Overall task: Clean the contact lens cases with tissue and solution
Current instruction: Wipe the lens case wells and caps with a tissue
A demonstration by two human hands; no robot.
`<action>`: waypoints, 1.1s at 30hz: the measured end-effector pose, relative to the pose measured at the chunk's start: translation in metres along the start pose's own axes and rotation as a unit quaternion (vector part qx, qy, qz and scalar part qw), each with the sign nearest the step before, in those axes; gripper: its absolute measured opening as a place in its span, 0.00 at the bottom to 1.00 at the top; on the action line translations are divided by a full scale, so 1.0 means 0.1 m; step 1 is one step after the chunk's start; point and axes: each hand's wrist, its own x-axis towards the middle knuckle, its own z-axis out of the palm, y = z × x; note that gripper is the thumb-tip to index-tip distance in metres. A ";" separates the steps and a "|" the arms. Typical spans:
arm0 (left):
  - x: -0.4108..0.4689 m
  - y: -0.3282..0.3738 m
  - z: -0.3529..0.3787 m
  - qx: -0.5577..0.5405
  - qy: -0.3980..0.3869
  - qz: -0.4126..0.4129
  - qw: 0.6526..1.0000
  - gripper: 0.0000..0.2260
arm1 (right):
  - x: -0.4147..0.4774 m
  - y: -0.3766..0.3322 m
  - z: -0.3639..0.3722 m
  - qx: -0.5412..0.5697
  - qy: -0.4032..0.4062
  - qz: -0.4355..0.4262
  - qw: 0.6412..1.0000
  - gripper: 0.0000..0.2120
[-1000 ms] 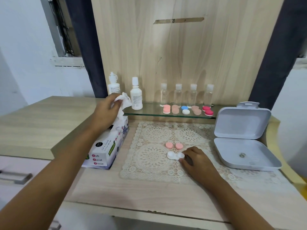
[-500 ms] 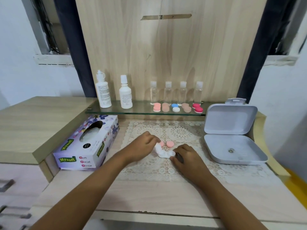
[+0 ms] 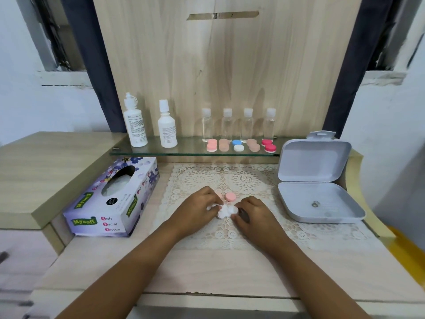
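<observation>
Lens case [image 3: 234, 209] | left hand [image 3: 197, 208] pinches tissue [image 3: 219, 213] | right hand [image 3: 255, 215] seemingly grips case

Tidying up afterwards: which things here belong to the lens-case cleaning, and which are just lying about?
Job: tissue, white lens case, pink cap, tissue box, solution bottles, shelf cases.
Lying about: clear bottles, grey box, lace mat.

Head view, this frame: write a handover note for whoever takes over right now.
Left hand pinches a tissue wad against the white lens case on the lace mat.
Right hand pinches the case's right end.
Two pink caps lie off, just behind it.
Solution bottles stand on the glass shelf with five more cases.
Done: caps off, tissue taken.
Left: finish wiping, solution, recapping, then the shelf cases.
</observation>
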 end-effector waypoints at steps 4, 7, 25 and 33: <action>-0.06 -0.05 0.02 0.027 0.022 0.047 0.998 0.08 | 0.00 0.01 0.00 -0.003 -0.005 -0.001 1.000 0.09; -0.09 -0.07 0.01 0.029 0.024 0.081 0.996 0.12 | 0.01 0.00 0.00 -0.005 -0.004 0.004 1.000 0.09; -0.08 -0.05 0.07 0.114 0.012 0.100 0.988 0.17 | 0.01 -0.02 -0.02 -0.020 -0.031 0.012 0.999 0.10; -0.12 -0.09 0.13 0.136 0.049 0.103 0.984 0.14 | 0.01 -0.04 -0.04 -0.018 -0.047 0.033 0.998 0.17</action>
